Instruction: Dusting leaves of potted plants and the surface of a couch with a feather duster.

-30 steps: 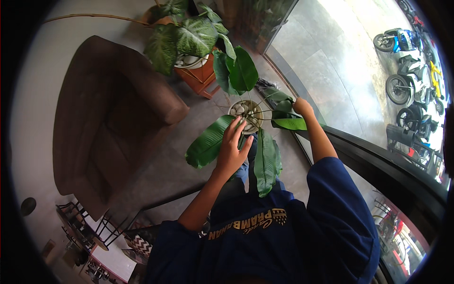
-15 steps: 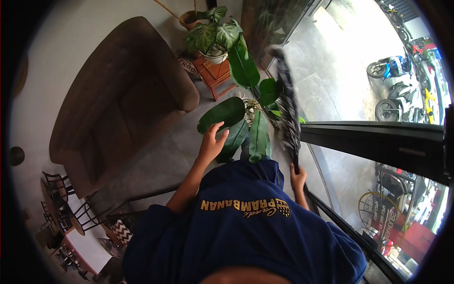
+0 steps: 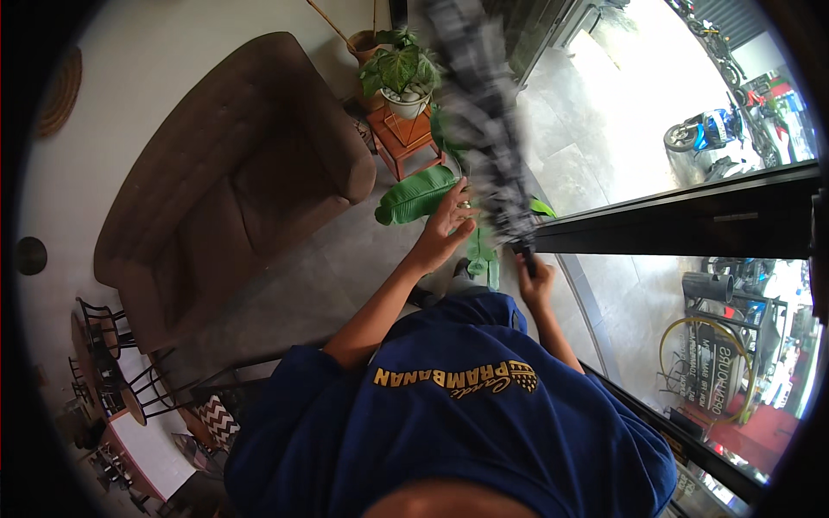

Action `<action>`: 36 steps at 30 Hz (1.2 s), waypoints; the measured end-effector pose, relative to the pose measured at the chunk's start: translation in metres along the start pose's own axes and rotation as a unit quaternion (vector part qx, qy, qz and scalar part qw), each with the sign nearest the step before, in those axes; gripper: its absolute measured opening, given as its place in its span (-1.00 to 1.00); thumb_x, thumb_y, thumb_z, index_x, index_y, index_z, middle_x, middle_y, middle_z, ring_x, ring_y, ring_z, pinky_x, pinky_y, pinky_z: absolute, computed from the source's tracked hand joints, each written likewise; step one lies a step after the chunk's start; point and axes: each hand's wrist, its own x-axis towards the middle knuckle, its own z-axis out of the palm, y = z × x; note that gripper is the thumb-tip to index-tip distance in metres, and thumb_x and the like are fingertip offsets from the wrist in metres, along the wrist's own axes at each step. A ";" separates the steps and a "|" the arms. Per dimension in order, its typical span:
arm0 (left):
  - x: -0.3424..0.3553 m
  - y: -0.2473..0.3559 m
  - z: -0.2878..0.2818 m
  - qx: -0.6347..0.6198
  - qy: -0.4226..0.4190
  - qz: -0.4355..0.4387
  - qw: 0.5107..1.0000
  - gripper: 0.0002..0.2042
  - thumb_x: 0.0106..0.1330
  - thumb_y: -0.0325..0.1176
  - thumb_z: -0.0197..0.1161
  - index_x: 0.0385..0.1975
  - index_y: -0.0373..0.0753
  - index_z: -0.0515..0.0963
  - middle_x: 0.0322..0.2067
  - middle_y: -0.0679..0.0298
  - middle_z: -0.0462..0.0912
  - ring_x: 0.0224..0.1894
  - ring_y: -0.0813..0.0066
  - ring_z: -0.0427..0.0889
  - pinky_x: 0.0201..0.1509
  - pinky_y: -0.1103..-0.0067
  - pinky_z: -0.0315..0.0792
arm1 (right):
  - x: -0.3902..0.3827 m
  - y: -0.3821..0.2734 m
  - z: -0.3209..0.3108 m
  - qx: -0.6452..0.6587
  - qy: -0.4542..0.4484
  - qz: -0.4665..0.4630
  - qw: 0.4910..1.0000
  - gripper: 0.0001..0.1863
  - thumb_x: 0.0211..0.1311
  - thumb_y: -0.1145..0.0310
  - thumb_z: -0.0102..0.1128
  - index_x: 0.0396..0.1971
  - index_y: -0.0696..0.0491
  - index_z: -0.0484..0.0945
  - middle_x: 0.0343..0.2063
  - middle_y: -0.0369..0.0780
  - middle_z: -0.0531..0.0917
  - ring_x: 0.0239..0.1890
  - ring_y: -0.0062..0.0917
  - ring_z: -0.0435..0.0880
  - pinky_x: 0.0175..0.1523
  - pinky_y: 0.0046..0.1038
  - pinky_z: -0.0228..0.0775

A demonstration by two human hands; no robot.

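Note:
My right hand (image 3: 534,274) grips the dark handle of a fluffy black, grey and white duster (image 3: 484,112), which angles up across the middle of the view, smeared by motion. Below and left of it, my left hand (image 3: 442,224) has its fingers apart among the long green leaves (image 3: 413,194) of a plant, close to one leaf; whether it touches it is unclear. The plant's pot is mostly hidden behind duster, hand and leaves.
A brown sofa (image 3: 216,190) lies left. At the top, a patterned-leaf plant (image 3: 399,69) in a white pot sits on a wooden stool (image 3: 399,151). Black-framed glass (image 3: 656,233) borders the right, with motorcycles (image 3: 708,129) outside. Chairs (image 3: 142,388) are lower left.
My right hand left the leaves, took the duster and now holds it lower down. The duster has swung upward and left over the plant. My left hand has risen rightward since half a second ago.

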 end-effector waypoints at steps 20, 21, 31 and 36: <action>0.031 -0.059 0.119 0.096 -0.041 -0.047 0.993 -0.49 0.40 -0.01 0.05 0.12 -0.35 0.35 0.11 0.10 0.41 0.21 0.32 0.33 0.31 0.47 0.14 | 0.062 0.008 -0.056 0.144 -0.091 -0.025 0.985 -0.59 -0.07 0.61 0.08 -0.10 0.23 0.48 -0.29 0.02 0.67 -0.19 -0.27 0.67 -0.07 -0.39 0.43; 0.031 -0.072 0.124 0.101 0.014 -0.047 0.994 -0.48 0.39 -0.07 0.07 0.16 -0.35 0.26 0.16 0.06 0.31 0.25 0.21 0.26 0.34 0.43 0.09 | 0.069 0.019 -0.075 0.133 -0.112 0.021 0.985 -0.62 0.00 0.57 0.13 -0.09 0.23 0.48 -0.26 -0.01 0.67 -0.16 -0.33 0.65 -0.02 -0.40 0.41; -0.026 -0.230 0.103 0.231 0.370 -0.225 0.871 -0.33 0.18 -0.03 0.32 0.16 -0.36 0.30 0.04 0.07 0.50 0.05 0.26 0.51 0.08 0.41 0.37 | 0.087 0.186 -0.153 0.034 -0.306 0.097 0.946 -0.61 0.40 0.11 -0.01 -0.19 0.19 0.52 -0.37 -0.13 0.66 -0.35 -0.50 0.55 -0.17 -0.42 0.39; -0.024 -0.246 0.099 -0.138 0.303 -0.272 0.903 -0.57 0.34 -0.17 0.19 0.10 -0.30 0.39 0.00 0.17 0.55 0.00 0.33 0.58 0.09 0.43 0.45 | 0.077 0.210 -0.120 -0.036 -0.356 0.069 0.931 -0.53 0.39 0.03 -0.04 -0.24 0.21 0.50 -0.40 0.09 0.63 -0.31 -0.05 0.63 -0.21 -0.18 0.38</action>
